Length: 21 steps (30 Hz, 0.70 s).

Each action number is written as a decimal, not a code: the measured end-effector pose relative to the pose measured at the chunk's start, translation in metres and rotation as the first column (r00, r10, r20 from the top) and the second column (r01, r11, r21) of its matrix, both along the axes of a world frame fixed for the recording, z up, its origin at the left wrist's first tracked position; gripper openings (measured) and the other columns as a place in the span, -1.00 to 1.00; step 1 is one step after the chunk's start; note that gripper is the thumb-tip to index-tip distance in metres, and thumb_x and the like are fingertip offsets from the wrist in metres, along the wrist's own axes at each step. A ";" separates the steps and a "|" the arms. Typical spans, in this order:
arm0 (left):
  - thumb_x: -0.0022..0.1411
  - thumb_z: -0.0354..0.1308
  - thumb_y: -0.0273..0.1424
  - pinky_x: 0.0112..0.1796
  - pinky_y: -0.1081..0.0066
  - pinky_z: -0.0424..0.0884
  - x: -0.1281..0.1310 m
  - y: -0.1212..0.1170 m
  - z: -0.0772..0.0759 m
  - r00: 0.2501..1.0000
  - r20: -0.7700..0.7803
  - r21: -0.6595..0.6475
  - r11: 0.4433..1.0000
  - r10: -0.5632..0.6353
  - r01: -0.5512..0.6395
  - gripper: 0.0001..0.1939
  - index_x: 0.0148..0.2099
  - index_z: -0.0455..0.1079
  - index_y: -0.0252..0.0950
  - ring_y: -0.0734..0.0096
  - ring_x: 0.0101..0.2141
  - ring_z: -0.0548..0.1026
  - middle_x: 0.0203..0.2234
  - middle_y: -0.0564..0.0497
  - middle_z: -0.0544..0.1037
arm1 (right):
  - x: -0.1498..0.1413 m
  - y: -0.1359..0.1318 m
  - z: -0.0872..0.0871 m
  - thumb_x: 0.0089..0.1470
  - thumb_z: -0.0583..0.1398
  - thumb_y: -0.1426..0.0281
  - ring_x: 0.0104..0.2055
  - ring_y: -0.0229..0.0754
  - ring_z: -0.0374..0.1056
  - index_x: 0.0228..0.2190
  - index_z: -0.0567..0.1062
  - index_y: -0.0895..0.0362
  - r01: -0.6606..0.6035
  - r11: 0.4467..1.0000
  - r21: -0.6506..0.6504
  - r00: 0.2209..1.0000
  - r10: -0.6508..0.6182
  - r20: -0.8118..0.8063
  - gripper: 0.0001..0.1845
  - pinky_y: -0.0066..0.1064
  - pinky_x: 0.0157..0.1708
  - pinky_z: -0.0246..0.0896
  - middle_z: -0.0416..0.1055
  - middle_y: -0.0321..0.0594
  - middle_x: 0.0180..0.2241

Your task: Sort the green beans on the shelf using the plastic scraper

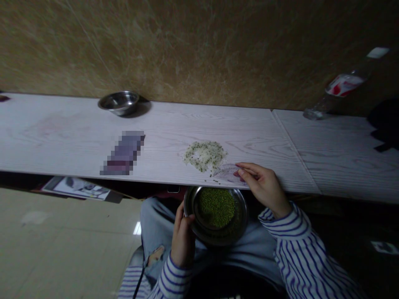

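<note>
Two hands are at work at the front edge of a pale, wood-grained bench (249, 128). The left hand (183, 238) has its fingers closed on the left rim of a round, shiny steel bowl (215, 240), thumb over the top; the bowl sits over the person's lap, just below the bench edge, and holds many small green beans (217, 207). The right hand (264, 185) has thumb and forefinger pinched together on the right end of a thin, see-through, purplish sheet (227, 172), which lies low over the bench. Its left end reaches the lower edge of a loose pile of white grains mixed with green beans (204, 155). Several loose beans lie between the pile and the bench edge. Near the wall, to the left, stands a smaller steel bowl (124, 110); a pixelated flat item (126, 151) lies in front of it. A clear plastic bottle with a red-and-white label (344, 85) stands at the far right.
</note>
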<state>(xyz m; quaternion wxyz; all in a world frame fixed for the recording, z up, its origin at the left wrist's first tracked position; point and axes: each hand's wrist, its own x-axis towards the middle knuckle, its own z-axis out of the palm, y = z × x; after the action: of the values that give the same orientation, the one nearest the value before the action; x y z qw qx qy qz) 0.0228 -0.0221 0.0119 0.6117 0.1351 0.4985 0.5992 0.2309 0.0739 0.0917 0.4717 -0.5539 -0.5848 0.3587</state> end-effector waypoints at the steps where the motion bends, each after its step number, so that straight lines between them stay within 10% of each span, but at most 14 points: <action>1: 0.03 0.26 -0.29 0.18 0.09 0.19 0.000 0.000 -0.001 1.000 -0.002 0.009 1.000 -0.002 0.002 -0.43 0.14 0.42 -0.19 -0.04 0.21 0.33 0.08 -0.09 0.55 | 0.000 0.001 0.000 0.08 0.30 0.18 -0.27 -0.02 0.61 -0.21 0.64 0.18 0.003 1.000 0.003 1.000 -0.003 0.000 -0.65 -0.18 -0.19 0.55 0.65 -0.03 -0.30; 21: 0.03 0.26 -0.29 0.19 0.09 0.22 -0.001 0.002 0.005 1.000 -0.005 0.002 1.000 0.024 -0.024 -0.43 0.14 0.43 -0.18 -0.05 0.23 0.33 0.10 -0.11 0.55 | -0.006 0.005 -0.003 0.07 0.28 0.17 -0.25 0.01 0.61 -0.18 0.62 0.19 0.037 0.999 0.011 0.999 -0.037 -0.013 -0.62 -0.19 -0.25 0.54 0.66 -0.01 -0.31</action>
<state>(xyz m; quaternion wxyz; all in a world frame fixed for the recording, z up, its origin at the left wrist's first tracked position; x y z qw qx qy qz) 0.0215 -0.0199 0.0168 0.6029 0.1313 0.5011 0.6067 0.2251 0.0789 0.0884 0.4848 -0.5597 -0.5736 0.3503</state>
